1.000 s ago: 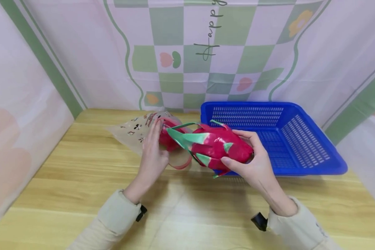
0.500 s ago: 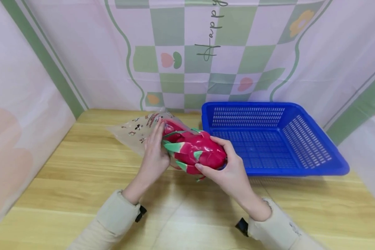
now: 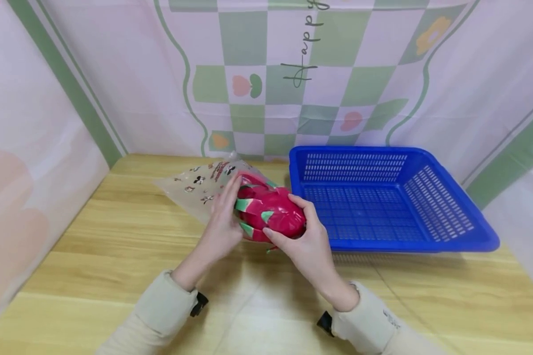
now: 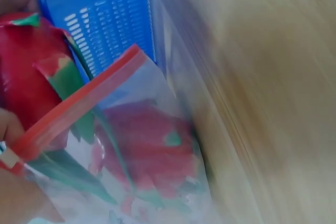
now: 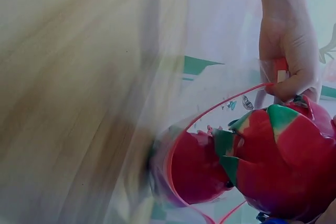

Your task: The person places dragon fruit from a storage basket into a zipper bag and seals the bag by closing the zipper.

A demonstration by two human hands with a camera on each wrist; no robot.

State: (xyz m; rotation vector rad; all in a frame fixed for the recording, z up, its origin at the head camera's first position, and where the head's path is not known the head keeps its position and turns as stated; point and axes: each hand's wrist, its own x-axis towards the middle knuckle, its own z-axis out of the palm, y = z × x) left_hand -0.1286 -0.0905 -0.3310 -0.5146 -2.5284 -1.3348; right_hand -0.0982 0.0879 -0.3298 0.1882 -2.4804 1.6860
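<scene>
My right hand (image 3: 308,244) grips a glossy pink-red dragon fruit (image 3: 277,209) by its rounded end, thumb on the near side and fingers over the top. Its green leafy tips point left, and some of them reach into the mouth of a clear zip bag (image 3: 195,185) printed with small cartoon figures. My left hand (image 3: 222,219) pinches the bag's edge at its red zip strip (image 4: 86,98). Inside the bag lies another dragon fruit (image 5: 197,166), seen through the plastic in the left wrist view. In the head view the held fruit mostly hides it.
A blue perforated plastic basket (image 3: 395,244) stands just right of the hands on the wooden table (image 3: 93,256). Behind the table hangs a green-and-white checked cloth (image 3: 288,84), with more pale cloth at both sides.
My right hand has carried the dragon fruit left from in front of the basket, its leafy end now at the bag's mouth. My left hand keeps its hold on the bag.
</scene>
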